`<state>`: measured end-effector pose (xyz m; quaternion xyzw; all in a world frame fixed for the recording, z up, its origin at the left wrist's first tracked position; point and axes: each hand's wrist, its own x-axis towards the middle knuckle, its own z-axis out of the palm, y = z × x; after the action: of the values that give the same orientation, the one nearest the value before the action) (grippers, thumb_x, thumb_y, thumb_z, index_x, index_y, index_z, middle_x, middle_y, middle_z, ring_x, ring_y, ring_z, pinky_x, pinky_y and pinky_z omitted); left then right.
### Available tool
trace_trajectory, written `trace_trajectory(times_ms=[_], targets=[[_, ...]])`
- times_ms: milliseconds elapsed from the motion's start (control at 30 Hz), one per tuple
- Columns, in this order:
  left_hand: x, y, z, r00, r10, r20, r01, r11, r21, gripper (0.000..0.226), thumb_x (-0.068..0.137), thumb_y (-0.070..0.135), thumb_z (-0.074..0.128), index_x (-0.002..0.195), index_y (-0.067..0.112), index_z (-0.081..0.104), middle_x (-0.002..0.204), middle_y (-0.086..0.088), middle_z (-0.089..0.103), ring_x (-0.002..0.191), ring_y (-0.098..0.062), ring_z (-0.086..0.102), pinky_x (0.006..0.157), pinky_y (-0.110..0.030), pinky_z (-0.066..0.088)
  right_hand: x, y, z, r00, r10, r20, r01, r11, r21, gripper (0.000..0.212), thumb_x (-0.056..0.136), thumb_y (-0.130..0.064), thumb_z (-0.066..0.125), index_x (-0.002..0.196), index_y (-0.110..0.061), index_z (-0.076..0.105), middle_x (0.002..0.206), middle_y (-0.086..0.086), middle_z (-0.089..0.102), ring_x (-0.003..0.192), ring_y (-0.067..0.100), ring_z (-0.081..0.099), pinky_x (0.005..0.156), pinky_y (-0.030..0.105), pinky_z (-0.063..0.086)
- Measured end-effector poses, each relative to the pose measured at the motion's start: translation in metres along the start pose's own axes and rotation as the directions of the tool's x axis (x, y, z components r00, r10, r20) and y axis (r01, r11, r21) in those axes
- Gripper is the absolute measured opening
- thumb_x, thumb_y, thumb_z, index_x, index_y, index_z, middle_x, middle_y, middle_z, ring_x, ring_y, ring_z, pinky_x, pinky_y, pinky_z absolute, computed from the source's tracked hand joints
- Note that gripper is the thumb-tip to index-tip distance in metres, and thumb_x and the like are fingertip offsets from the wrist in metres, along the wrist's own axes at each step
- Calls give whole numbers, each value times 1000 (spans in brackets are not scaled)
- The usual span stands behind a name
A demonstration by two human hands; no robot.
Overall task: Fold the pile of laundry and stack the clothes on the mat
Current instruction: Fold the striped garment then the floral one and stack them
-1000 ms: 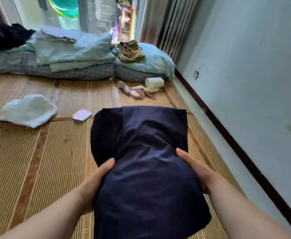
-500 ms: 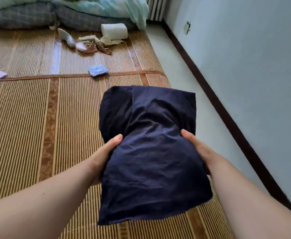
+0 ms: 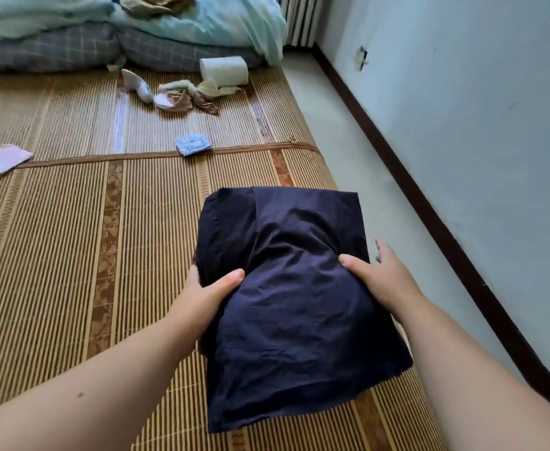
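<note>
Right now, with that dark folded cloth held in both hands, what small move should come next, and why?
Probably lower the dark cloth flat onto the mat. It already looks folded, the left hand and right hand grip its sides, and bare mat shows beside and beyond it.

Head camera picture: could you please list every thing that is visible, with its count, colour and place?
folded garment: 1, dark navy, held over the right part of the mat
mat: 1, tan striped bamboo, covers the floor on the left
bedding: 1 pile, light blue over grey check, far end of the mat
paper roll: 1, white, beside the bedding
crumpled cloths: small heap, white and beige, left of the paper roll
small packet: 1, blue, middle of the mat
flat packet: 1, pale pink, left edge
wall: 1, pale, on the right
left hand: 1, grips the garment's left side
right hand: 1, holds the garment's right side
</note>
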<state>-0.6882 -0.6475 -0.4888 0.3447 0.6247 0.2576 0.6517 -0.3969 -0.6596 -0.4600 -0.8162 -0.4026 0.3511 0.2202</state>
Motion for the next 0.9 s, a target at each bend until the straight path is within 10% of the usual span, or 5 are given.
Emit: trace_trajectory(times_ms=[200,433,667,900], targets=[[-38,42,2,948,252,-193,-174,922,346,111,75,53,71,154,34,-5,159,-7,14,143,-26,26,117,-42,25,-42,-41,-4,956,-275,-107,238,933,-268,93,74,-70,57,151,-33,20,153,2,33,139,22,32,114,49,27],[-86,67,19,918,397,-21,-267,655,707,108,78,61,61,148,42,-19,158,4,-26,148,-23,-16,118,-50,2,-99,-75,1,882,-469,46,417,731,-539,94,75,-76,48,152,-40,8,161,0,12,147,21,13,116,49,16],[-137,62,-29,860,488,149,-356,364,860,93,84,59,52,146,46,-15,154,9,-32,143,-19,-29,114,-50,-13,-157,-121,27,805,-561,192,546,574,-611,92,78,-73,50,152,-42,5,161,-3,8,148,18,4,116,54,13],[-209,58,-173,874,480,72,-247,312,917,90,86,52,54,149,45,-10,157,6,-27,144,-21,-28,107,-51,-19,-247,-211,112,661,-640,392,715,380,-587,89,83,-62,57,153,-40,7,162,1,11,149,21,7,117,55,14]])
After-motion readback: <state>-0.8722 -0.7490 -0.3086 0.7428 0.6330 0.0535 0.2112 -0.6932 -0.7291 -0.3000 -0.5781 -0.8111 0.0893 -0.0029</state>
